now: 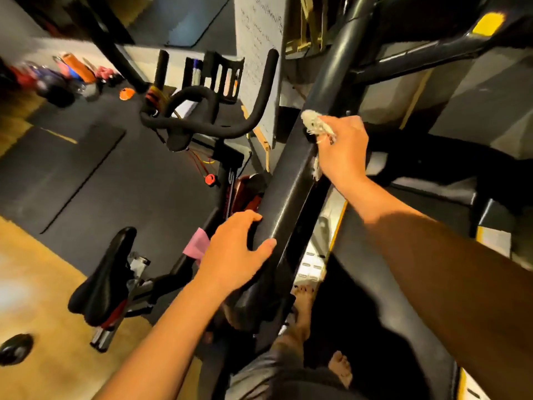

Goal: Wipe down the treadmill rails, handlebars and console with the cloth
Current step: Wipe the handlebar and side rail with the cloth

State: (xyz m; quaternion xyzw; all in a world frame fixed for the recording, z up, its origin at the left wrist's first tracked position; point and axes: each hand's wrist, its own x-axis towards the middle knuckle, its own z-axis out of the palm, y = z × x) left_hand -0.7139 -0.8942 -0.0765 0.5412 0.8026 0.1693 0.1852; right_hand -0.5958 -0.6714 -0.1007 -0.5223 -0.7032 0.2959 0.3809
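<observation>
now | right hand (343, 151) clenched on cloth (315, 124) against treadmill rail (288, 194) | left hand (233, 249) grasping rail

Both arms are bare from the elbow down, with no sleeves, watch or rings showing on the left hand (233, 252) or the right hand (343, 151). Grey shorts (259, 373) cover the legs, and both feet (341, 368) are bare, without shoes.
</observation>
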